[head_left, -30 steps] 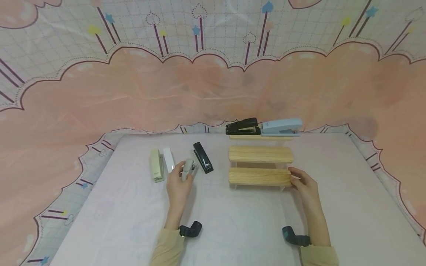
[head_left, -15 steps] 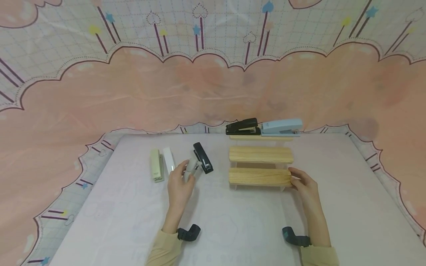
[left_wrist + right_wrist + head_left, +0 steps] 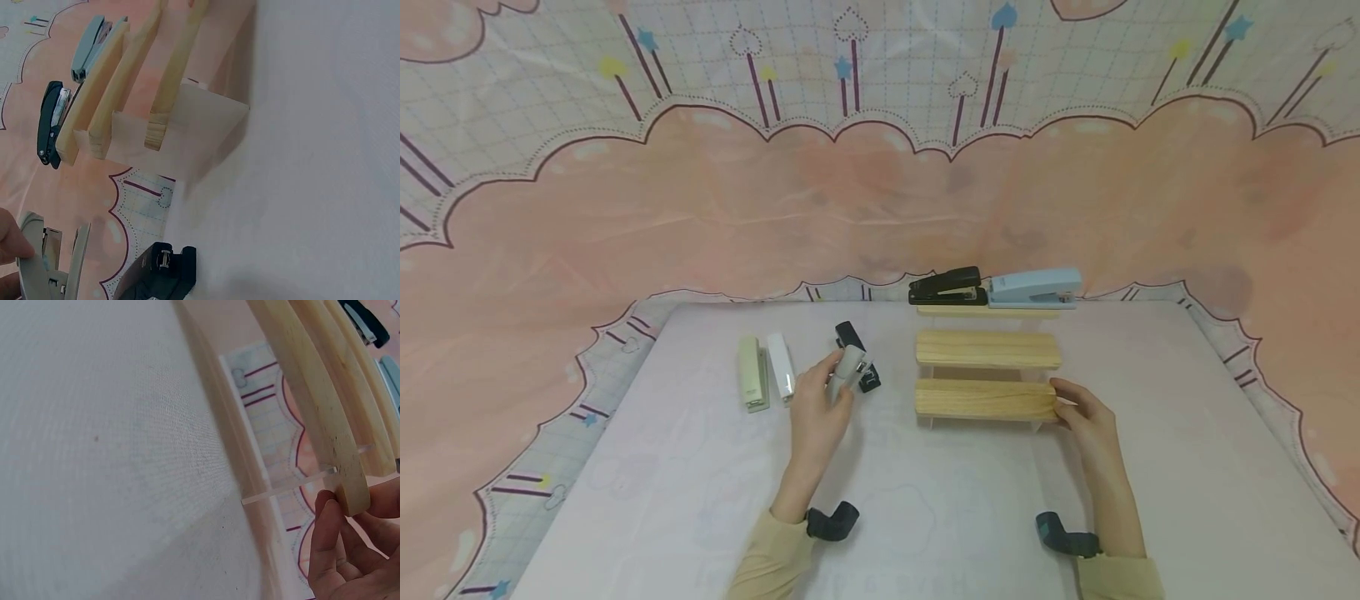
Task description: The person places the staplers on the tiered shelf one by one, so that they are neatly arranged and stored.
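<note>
Pinching the grey stapler point(image 3: 847, 365), my left hand point(image 3: 818, 408) is bringing it rightward, now partly hiding the tabletop black stapler point(image 3: 870, 382) and closing in on the 3-tier wooden stand point(image 3: 987, 350), whose lowest plank point(image 3: 981, 396) my right hand point(image 3: 1086, 421) is gripping.

- White table point(image 3: 1210, 467), its surface pale and matte.
- Peach cloth point(image 3: 850, 200), faintly creased, beyond the far edge.
- White gridded band point(image 3: 910, 67) above, scalloped, with stemmed stars.
- Scalloped printed border point(image 3: 580, 400) along the left edge.
- Soft light, faint shadows.
</note>
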`<state>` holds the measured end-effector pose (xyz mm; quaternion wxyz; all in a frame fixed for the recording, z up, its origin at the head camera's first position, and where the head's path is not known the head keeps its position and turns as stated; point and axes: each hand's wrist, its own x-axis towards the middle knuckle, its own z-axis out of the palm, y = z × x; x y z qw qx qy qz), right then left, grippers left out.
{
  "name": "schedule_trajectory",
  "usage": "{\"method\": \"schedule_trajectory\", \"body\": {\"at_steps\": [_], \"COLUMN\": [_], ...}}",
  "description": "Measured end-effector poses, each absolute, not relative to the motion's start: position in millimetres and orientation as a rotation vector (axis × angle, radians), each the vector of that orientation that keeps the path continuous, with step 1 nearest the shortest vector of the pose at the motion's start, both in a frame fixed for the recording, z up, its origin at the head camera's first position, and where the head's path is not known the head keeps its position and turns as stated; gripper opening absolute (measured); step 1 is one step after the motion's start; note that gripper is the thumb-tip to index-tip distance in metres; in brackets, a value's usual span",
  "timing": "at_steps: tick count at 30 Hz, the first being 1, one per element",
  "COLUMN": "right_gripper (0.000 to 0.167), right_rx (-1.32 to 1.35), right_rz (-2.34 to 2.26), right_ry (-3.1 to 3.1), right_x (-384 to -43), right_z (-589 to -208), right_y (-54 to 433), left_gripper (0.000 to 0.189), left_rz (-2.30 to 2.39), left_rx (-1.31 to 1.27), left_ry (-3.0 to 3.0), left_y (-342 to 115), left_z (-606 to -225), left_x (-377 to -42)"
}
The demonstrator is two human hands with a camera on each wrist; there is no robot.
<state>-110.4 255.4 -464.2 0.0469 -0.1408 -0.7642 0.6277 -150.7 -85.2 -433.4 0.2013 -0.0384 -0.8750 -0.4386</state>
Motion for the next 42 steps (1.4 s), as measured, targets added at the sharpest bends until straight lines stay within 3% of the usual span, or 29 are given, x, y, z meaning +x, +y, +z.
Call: {"method": "schedule_trajectory", "body": {"at_steps": [42], "right_gripper": [0.041], "right_rx": [-0.466], "right_rz": [1.910], "right_ry": [-2.361], "right_x": [-111], "right_z": [-460], "right_y": [255], "left_gripper": [0.047], "left_rz": [-1.154], "left_rx": [-0.559], "left_ry": [-2.330], "left_y": [-14], "left_z": [-407], "left_x": [-172]}}
